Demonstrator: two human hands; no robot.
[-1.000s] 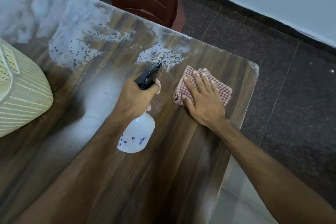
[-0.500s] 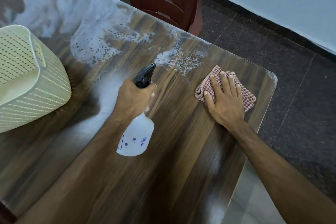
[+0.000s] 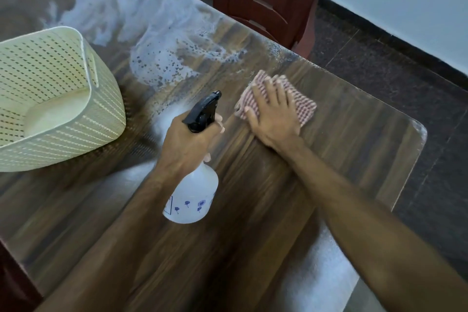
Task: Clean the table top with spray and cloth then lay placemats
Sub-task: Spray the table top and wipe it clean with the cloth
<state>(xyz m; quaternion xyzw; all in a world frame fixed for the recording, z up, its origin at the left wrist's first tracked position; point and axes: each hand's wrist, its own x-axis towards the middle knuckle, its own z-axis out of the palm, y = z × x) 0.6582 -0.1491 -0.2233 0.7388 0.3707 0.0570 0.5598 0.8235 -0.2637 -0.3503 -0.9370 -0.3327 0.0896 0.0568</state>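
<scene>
I note the foam patch (image 3: 162, 68) lies ahead and to the left of both hands, its streak running along the far edge of the tabletop (image 3: 354, 149); the right hand (image 3: 274, 116), pressed flat with fingers spread on the checked cloth (image 3: 302, 106), is the nearer to its closest fringe. The left hand (image 3: 188, 144) is curled round the neck of the spray bottle (image 3: 192, 197) (nozzle pointing toward the foam), bottle tilted above the wood, just left of the cloth. I judge the wipe must travel leftward and away.

Single head-worn view, close above the table (image 3: 342, 159), angled forward and down.
</scene>
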